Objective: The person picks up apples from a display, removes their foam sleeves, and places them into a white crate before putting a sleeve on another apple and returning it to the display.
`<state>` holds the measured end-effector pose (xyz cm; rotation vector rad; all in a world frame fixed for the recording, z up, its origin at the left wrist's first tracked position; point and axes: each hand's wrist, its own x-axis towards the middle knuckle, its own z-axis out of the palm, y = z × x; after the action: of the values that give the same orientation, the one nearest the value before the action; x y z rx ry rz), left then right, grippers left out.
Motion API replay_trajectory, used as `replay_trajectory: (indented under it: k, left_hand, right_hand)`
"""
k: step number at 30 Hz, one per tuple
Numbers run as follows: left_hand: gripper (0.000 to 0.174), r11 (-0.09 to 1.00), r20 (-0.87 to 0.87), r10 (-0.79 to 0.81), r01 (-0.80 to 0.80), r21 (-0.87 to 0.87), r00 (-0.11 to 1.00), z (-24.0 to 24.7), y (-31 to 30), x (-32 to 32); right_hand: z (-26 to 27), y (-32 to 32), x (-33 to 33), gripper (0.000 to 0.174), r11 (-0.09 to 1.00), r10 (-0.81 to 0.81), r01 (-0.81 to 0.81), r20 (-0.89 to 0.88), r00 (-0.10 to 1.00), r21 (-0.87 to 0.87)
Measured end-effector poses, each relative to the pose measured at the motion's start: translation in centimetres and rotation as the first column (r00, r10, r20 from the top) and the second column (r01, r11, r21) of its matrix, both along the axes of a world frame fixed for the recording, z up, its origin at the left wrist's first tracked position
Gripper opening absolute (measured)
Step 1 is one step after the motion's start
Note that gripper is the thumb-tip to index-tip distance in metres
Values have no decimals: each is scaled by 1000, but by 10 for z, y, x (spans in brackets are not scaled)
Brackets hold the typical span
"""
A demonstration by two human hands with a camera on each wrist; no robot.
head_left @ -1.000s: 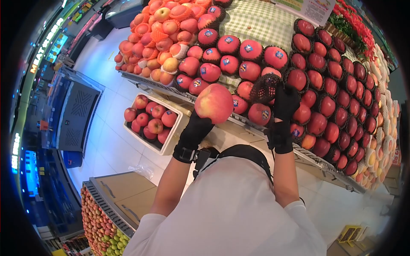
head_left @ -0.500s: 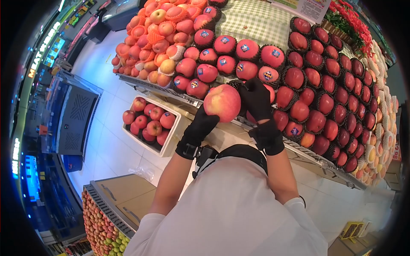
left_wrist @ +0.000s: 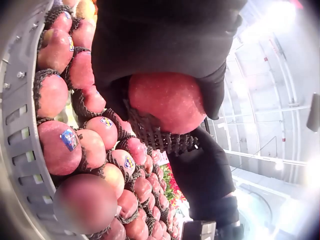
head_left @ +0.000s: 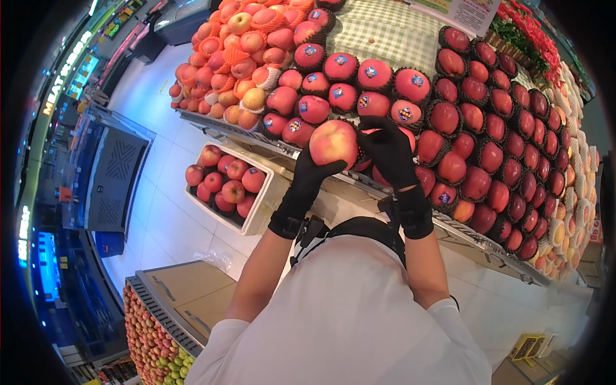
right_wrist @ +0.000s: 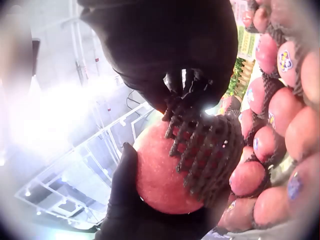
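Observation:
In the head view a black-gloved left hand grips a red-yellow apple in front of the display's edge. The right hand, also gloved in black, is just to the right of it. A dark foam net covers one side of the apple in the right wrist view, and the right hand pinches the net's edge. From the left wrist, the net hangs over part of the apple, under the left hand.
Rows of netted red apples fill the display on the right, with orange-netted fruit at the upper left. A white crate of apples stands below the display's left part. A checked cloth lies behind the front rows.
The right hand has come left from the display with the dark net to the held apple. The left hand has moved slightly right with the apple.

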<state>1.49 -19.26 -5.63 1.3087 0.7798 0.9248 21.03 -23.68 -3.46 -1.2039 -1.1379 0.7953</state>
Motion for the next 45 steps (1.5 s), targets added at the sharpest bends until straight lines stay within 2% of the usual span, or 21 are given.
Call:
replay_trajectory:
  k: [2, 5, 8, 9, 12, 14, 17, 18, 20, 22, 24, 27, 30, 32, 35, 38, 41, 44, 45]
  left_hand:
    - [75, 1000, 6, -4, 4, -7, 1000, 5, -1, 0]
    - [76, 1000, -14, -8, 9, 17, 1000, 14, -3, 0]
    - [77, 994, -72, 9, -1, 111, 997, 24, -4, 5]
    - [77, 989, -95, 20, -6, 151, 995, 27, -4, 6]
    - [75, 996, -71, -43, 48, 75, 997, 42, -5, 8]
    - [73, 997, -34, -72, 73, 18, 997, 29, 2, 5]
    - [69, 994, -36, -94, 91, -65, 995, 31, 3, 3]
    - [68, 991, -47, -98, 94, -93, 994, 34, 3, 2]
    - [64, 996, -61, -91, 89, -33, 994, 33, 3, 3]
    - [58, 996, -77, -87, 89, 15, 993, 29, 2, 5]
    - [52, 994, -98, -86, 91, 52, 992, 21, 3, 5]
    - [49, 999, -194, -13, 5, -38, 981, 20, 6, 1]
    - [41, 958, 208, -77, 130, -254, 975, 8, 12, -4]
    - [37, 992, 109, -70, 80, -93, 992, 24, 9, -1]
    - [39, 997, 15, -38, 37, 73, 999, 25, 9, 0]
    - [49, 977, -130, -11, 39, 211, 992, 21, 9, -3]
    - [59, 948, -221, 50, 24, 317, 974, 21, 6, -2]
    - [59, 926, -267, 106, 3, 377, 958, 21, 9, -2]
    - [58, 920, -284, 120, 1, 393, 951, 21, 11, -3]
  right_hand:
    - [-7, 2, -3, 44, 1000, 26, -23, -158, 987, 18]
    - [-7, 3, -2, 52, 965, 39, -63, -97, 994, -255]
    - [-19, 1, -3, 60, 946, 154, -167, -69, 986, -277]
    - [-21, 0, -3, 63, 950, 173, -182, -58, 983, -254]
    - [-19, -2, -6, 74, 951, 221, -226, -46, 974, -210]
    - [-16, -3, -5, 80, 944, 247, -255, -63, 967, -211]
    - [-4, -12, -14, 94, 967, 238, -243, -72, 969, -78]
    - [-3, -11, -18, 96, 969, 248, -248, -6, 969, -14]
    - [0, -9, -25, 101, 958, 251, -265, 126, 960, 113]
    - [2, -10, -28, 100, 971, 72, -142, 331, 941, 192]
    - [2, -11, -28, 98, 970, 22, -104, 348, 937, 221]
    - [7, -15, -23, 97, 977, 126, -150, 157, 979, 152]
    - [26, -16, -18, 99, 983, 156, -164, 89, 984, 83]
    - [20, -13, -8, 101, 988, 129, -137, 101, 986, 76]
    - [-15, -6, 9, 100, 996, 80, -83, -208, 975, -9]
    - [-21, -8, 12, 101, 1000, 2, -11, -302, 953, -29]
    - [-10, -7, 15, 98, 993, 109, -99, -168, 980, 70]
    - [26, -15, 4, 91, 978, 178, -185, 84, 980, 96]
    - [33, -17, 0, 88, 973, 213, -215, 38, 976, 82]
